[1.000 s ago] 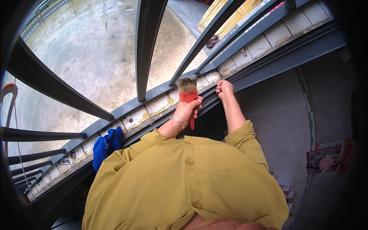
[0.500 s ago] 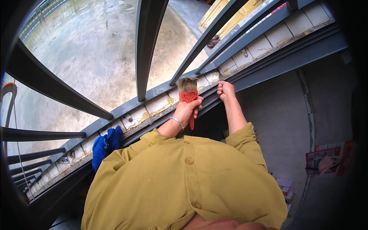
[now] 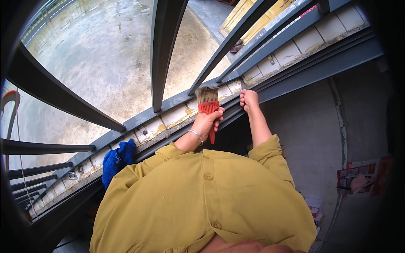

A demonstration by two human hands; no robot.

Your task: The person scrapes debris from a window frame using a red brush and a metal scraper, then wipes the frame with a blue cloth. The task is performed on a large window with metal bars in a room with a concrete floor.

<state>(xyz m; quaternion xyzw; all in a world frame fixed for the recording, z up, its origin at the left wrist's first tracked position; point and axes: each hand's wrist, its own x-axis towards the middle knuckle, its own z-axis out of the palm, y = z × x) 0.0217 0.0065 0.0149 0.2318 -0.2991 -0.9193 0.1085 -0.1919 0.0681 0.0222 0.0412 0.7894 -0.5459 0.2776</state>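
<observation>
My left hand [image 3: 204,123], with a bracelet on its wrist, grips a wide paintbrush [image 3: 208,107] by its red handle. The brush's greyish bristles point away from me and reach the tiled sill [image 3: 185,111], close to the foot of a metal bar. To the right, my right hand [image 3: 250,100] is closed, its fingertips at the sill's inner edge by the dark window track [image 3: 291,76]. Whatever may be between those fingers is too small or hidden to make out. Yellowish residue stains the white tiles between the two hands and farther left.
Dark metal bars [image 3: 162,55] rise along the sill's outer side, with a concrete yard [image 3: 101,55] beyond. A blue cloth [image 3: 118,160] lies over the sill at left. Inside, on the right, are a grey floor [image 3: 303,139] and a red-edged item [image 3: 356,179].
Almost nothing differs. The whole view has shifted very slightly, while both hands and the paintbrush keep their places at the sill.
</observation>
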